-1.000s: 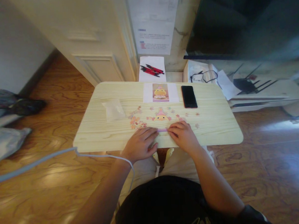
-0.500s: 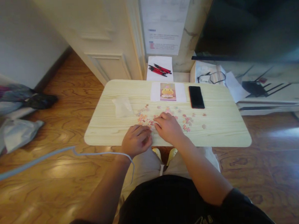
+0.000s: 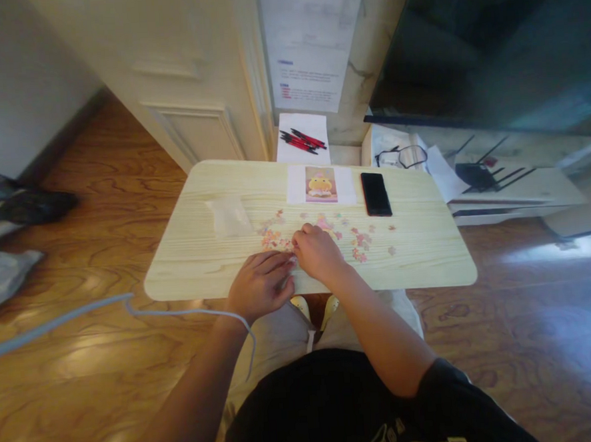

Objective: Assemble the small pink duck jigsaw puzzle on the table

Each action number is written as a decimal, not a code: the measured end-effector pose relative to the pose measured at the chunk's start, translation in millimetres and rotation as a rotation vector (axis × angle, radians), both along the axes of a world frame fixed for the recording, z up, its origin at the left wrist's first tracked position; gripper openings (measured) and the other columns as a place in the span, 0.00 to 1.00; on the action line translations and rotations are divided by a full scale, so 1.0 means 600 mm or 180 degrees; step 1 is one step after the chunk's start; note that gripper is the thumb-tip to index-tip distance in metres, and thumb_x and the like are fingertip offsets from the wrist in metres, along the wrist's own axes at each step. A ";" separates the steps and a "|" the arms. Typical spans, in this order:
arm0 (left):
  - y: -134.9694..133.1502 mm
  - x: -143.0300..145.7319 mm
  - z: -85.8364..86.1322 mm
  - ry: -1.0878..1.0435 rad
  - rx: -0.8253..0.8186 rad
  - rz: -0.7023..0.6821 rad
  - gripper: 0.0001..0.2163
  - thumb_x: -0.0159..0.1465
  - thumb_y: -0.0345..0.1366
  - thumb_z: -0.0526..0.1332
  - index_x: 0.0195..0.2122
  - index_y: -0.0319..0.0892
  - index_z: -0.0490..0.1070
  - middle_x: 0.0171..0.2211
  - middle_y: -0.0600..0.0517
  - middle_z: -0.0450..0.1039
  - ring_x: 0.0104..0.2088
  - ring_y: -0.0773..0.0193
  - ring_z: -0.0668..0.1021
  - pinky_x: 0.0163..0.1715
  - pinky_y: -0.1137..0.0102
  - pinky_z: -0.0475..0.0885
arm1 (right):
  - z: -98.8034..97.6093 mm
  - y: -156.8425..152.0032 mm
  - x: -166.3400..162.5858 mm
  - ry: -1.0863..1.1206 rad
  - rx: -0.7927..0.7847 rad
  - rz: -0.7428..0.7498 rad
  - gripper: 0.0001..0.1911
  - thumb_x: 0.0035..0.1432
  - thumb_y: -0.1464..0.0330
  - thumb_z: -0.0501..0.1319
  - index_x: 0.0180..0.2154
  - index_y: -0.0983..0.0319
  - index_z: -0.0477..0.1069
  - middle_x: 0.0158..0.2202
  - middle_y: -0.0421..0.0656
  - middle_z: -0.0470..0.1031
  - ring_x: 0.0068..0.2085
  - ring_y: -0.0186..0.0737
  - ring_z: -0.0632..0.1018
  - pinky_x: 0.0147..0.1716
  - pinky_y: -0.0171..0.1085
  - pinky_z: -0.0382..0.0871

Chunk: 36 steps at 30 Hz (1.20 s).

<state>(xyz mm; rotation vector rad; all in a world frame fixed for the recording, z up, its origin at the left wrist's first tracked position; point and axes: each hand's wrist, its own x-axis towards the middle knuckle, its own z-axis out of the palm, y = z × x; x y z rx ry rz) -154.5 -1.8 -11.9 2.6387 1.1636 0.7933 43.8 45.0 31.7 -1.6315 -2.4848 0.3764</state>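
Observation:
Many small jigsaw puzzle pieces [image 3: 271,238], pink, orange and pale, lie loosely over the middle of the light wood-grain table [image 3: 188,267]. At the near edge of this pile, my left hand [image 3: 262,284] rests with curled fingers, their tips on a puzzle piece that is mostly hidden. My right hand [image 3: 318,251] comes in from the right, thumb and fingers pinched on a puzzle piece right beside the left fingertips. Behind the pile lies a white sheet with a printed picture [image 3: 321,184] of a yellow cartoon figure. More pieces [image 3: 361,240] lie right of my right hand.
A translucent plastic bag [image 3: 230,217] lies on the table's left part, a black phone [image 3: 376,194] on its right. Beyond the far edge, red and black pens [image 3: 303,142] lie on paper. A pale blue cord [image 3: 181,311] runs to my left wrist.
The whole view has shifted, so the table appears further left. My hands stay together at the pile; the right fingertips have drawn slightly closer to the left ones.

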 end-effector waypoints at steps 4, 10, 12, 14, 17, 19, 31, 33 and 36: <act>-0.001 0.002 0.006 0.0120 0.0018 0.0077 0.15 0.65 0.38 0.63 0.52 0.50 0.80 0.57 0.49 0.79 0.58 0.50 0.78 0.58 0.51 0.73 | 0.000 -0.003 0.006 0.0074 -0.0033 -0.0097 0.08 0.68 0.67 0.62 0.46 0.63 0.76 0.49 0.52 0.75 0.51 0.50 0.76 0.53 0.46 0.70; 0.000 0.000 0.000 0.0103 0.0061 0.0257 0.14 0.63 0.37 0.65 0.50 0.51 0.80 0.58 0.50 0.78 0.59 0.49 0.77 0.60 0.50 0.71 | 0.000 -0.018 0.064 0.0555 0.0194 -0.0313 0.08 0.70 0.66 0.61 0.46 0.59 0.78 0.48 0.48 0.76 0.51 0.47 0.76 0.54 0.44 0.70; 0.000 -0.001 -0.004 0.0095 0.0080 0.0278 0.14 0.63 0.37 0.65 0.50 0.50 0.80 0.58 0.50 0.78 0.60 0.49 0.77 0.60 0.50 0.71 | -0.002 -0.026 0.108 0.0707 0.0294 -0.0556 0.08 0.70 0.69 0.60 0.44 0.59 0.79 0.45 0.47 0.77 0.49 0.46 0.77 0.53 0.43 0.71; 0.001 -0.002 -0.006 0.0107 0.0089 0.0292 0.13 0.63 0.37 0.65 0.49 0.50 0.80 0.59 0.50 0.78 0.60 0.49 0.77 0.61 0.50 0.71 | -0.006 -0.033 0.158 0.0819 0.0430 -0.0942 0.10 0.68 0.71 0.59 0.44 0.59 0.80 0.44 0.47 0.77 0.47 0.46 0.78 0.50 0.43 0.72; 0.003 -0.004 -0.006 0.0102 0.0148 0.0307 0.13 0.63 0.37 0.66 0.49 0.50 0.80 0.59 0.50 0.78 0.60 0.49 0.77 0.62 0.50 0.70 | -0.013 -0.041 0.228 0.0912 0.0431 -0.1317 0.12 0.67 0.71 0.59 0.45 0.59 0.81 0.44 0.47 0.78 0.43 0.45 0.78 0.47 0.44 0.72; 0.003 -0.001 -0.003 0.0086 0.0166 0.0291 0.16 0.63 0.37 0.66 0.52 0.50 0.79 0.60 0.50 0.77 0.60 0.49 0.77 0.63 0.49 0.69 | -0.016 -0.045 0.262 0.0909 0.0491 -0.1530 0.11 0.66 0.70 0.60 0.45 0.59 0.81 0.44 0.47 0.78 0.42 0.45 0.78 0.46 0.44 0.73; 0.020 0.157 0.039 0.0003 -0.0129 -0.0592 0.24 0.67 0.44 0.64 0.65 0.51 0.69 0.65 0.46 0.72 0.64 0.48 0.73 0.63 0.51 0.69 | -0.015 -0.078 0.363 0.0922 0.0322 -0.1834 0.11 0.62 0.68 0.63 0.45 0.59 0.80 0.45 0.46 0.80 0.38 0.42 0.78 0.45 0.43 0.73; 0.024 0.174 0.037 0.0024 -0.0111 -0.0724 0.26 0.67 0.46 0.64 0.65 0.49 0.68 0.63 0.44 0.73 0.63 0.48 0.74 0.62 0.51 0.70 | -0.020 -0.083 0.383 0.0888 0.0349 -0.1992 0.11 0.63 0.68 0.63 0.46 0.60 0.80 0.44 0.46 0.80 0.38 0.43 0.78 0.45 0.43 0.73; 0.027 0.184 0.029 0.0153 -0.0017 -0.0916 0.27 0.66 0.48 0.64 0.65 0.47 0.68 0.61 0.43 0.74 0.61 0.47 0.75 0.61 0.50 0.70 | -0.028 -0.079 0.401 0.0857 0.0360 -0.2106 0.12 0.64 0.67 0.62 0.47 0.60 0.80 0.44 0.46 0.79 0.39 0.44 0.78 0.46 0.44 0.72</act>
